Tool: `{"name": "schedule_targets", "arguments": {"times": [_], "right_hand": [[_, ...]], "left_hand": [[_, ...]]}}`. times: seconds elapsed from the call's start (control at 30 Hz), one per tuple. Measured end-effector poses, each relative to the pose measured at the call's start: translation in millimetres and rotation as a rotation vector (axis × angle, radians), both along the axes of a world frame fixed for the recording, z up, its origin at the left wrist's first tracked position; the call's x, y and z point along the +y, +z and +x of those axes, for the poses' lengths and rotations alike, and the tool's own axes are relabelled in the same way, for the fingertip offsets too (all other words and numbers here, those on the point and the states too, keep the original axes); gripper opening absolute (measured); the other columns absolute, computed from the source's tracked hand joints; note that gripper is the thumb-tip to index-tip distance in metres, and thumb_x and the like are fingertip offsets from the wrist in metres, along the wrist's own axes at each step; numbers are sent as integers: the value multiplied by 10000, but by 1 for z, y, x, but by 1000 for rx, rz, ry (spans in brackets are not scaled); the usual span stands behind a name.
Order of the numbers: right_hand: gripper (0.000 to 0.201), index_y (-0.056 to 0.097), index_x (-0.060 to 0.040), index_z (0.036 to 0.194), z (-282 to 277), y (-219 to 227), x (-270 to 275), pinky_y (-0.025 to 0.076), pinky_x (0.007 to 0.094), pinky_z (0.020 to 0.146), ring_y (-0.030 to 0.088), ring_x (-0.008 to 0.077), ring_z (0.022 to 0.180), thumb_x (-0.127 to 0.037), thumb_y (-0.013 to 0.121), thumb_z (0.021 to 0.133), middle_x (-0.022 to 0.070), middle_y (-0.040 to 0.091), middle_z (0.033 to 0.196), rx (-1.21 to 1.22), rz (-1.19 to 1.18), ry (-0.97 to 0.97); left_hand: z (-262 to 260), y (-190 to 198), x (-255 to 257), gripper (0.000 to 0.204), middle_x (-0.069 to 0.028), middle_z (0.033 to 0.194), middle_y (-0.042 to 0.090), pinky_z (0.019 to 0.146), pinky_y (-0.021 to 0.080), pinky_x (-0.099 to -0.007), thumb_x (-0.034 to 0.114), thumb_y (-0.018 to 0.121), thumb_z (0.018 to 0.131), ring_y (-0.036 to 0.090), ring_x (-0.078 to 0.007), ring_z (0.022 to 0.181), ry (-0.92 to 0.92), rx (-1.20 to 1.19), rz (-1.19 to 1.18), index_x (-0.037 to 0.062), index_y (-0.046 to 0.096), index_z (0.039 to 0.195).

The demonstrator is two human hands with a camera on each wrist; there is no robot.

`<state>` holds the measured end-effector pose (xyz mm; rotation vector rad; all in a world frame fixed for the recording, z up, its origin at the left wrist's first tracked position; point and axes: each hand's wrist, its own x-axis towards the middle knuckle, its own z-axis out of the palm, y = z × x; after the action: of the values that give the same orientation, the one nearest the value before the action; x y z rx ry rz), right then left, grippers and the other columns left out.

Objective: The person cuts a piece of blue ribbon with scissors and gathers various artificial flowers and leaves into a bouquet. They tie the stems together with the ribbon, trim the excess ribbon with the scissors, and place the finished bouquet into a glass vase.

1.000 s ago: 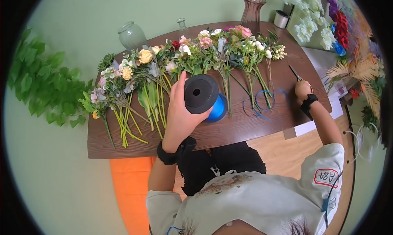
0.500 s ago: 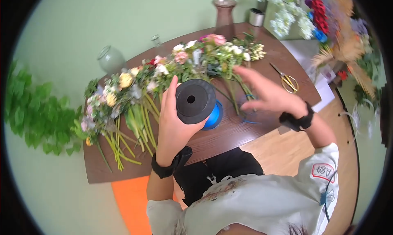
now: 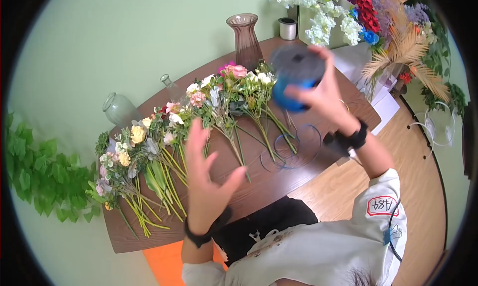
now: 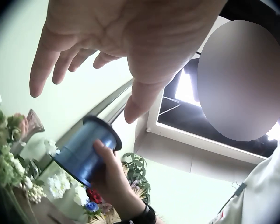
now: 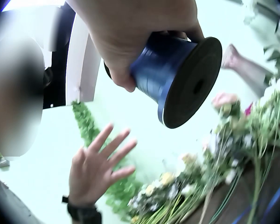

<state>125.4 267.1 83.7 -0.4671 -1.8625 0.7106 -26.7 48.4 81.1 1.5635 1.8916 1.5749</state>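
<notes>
My right hand (image 3: pixel 326 97) grips a black-flanged spool (image 3: pixel 298 67) wound with blue ribbon and holds it up over the right part of the table. In the right wrist view its fingers curl round the blue winding of the spool (image 5: pixel 151 65), between the flanges. My left hand (image 3: pixel 205 189) is raised over the front of the table with its fingers spread, holding nothing. The left wrist view shows the same spool (image 4: pixel 86 151) beyond the left fingers. Loops of blue ribbon (image 3: pixel 319 136) lie on the table below the right hand.
Artificial flowers (image 3: pixel 196 99) with long green stems lie in a row across the brown table (image 3: pixel 269 186). Behind them stand a pinkish glass vase (image 3: pixel 246 42), a round glass vase (image 3: pixel 118 109), a small bottle (image 3: pixel 170 87) and a white spool (image 3: pixel 288 29). Scissors are mostly hidden behind the right hand.
The right hand left the scissors on the table, reached across and took the spool from the left hand. The spool has moved right and away; the left hand has let go and spread its fingers.
</notes>
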Motion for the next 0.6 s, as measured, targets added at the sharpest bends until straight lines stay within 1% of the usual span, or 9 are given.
{"name": "schedule_targets", "arguments": {"times": [0.07, 0.13, 0.27, 0.4, 0.43, 0.47, 0.53, 0.57, 0.6], "right_hand": [[837, 228, -9, 1155, 7, 13, 52, 370, 344, 862, 428, 253, 1007, -221, 747, 533, 185, 384, 1092, 141, -94, -131], [888, 201, 39, 1167, 12, -2, 142, 395, 313, 826, 456, 259, 979, -222, 752, 523, 207, 404, 1075, 84, 118, -439], [913, 204, 28, 1195, 0, -28, 238, 385, 319, 844, 459, 281, 978, -214, 740, 497, 215, 395, 1084, -47, -26, -563], [947, 207, 41, 1187, -27, -77, 316, 357, 350, 880, 438, 337, 1021, -253, 753, 472, 234, 344, 1146, -158, 101, -587], [949, 196, 46, 1202, -32, -84, 328, 322, 342, 912, 389, 334, 1071, -264, 742, 490, 231, 320, 1177, -220, -66, -544], [968, 181, 49, 1222, -34, -107, 363, 269, 336, 948, 329, 328, 1123, -284, 736, 502, 234, 301, 1204, -231, 85, -540], [999, 165, 52, 1255, -42, -115, 370, 185, 351, 991, 218, 321, 1195, -322, 732, 523, 245, 234, 1267, -156, 9, -399], [1045, 128, 58, 1274, -41, -147, 427, 118, 354, 1015, 146, 323, 1228, -358, 733, 530, 247, 163, 1311, -260, 125, -577], [1091, 87, 64, 1280, -43, -145, 425, 67, 352, 1024, 93, 321, 1245, -398, 731, 530, 244, 102, 1334, -201, 3, -444]], "left_hand": [[-13, 0, -24, 784, -94, 1314, 243, 863, 375, -389, 4, 612, 620, 337, -249, 1156, 183, -36, 28, 74, 212, 1290], [-30, -8, -50, 710, -89, 1296, 279, 860, 372, -377, -21, 556, 649, 347, -244, 1147, 347, -71, 43, 69, 241, 1279], [-49, -30, -100, 600, -85, 1269, 320, 827, 389, -351, -8, 507, 695, 372, -234, 1117, 597, -57, 3, 61, 297, 1252], [-60, -56, -139, 534, -80, 1250, 338, 769, 417, -305, -35, 482, 721, 400, -223, 1076, 826, -66, -150, 65, 341, 1226], [-59, -60, -148, 522, -82, 1239, 350, 768, 417, -305, -37, 489, 721, 406, -222, 1072, 840, -46, -214, 61, 354, 1215], [-53, -64, -158, 509, -85, 1229, 362, 766, 417, -305, -38, 496, 720, 411, -220, 1067, 866, -36, -275, 57, 367, 1203], [-47, -62, -167, 467, -93, 1203, 392, 763, 418, -304, -24, 515, 720, 430, -210, 1049, 1045, -41, -315, 49, 402, 1168], [-46, -62, -174, 444, -94, 1189, 407, 759, 420, -307, -9, 525, 722, 439, -214, 1043, 1058, 5, -356, 48, 419, 1149], [-42, -61, -180, 421, -95, 1175, 421, 756, 423, -309, 5, 536, 724, 447, -217, 1037, 1070, 43, -404, 48, 436, 1131]]}}
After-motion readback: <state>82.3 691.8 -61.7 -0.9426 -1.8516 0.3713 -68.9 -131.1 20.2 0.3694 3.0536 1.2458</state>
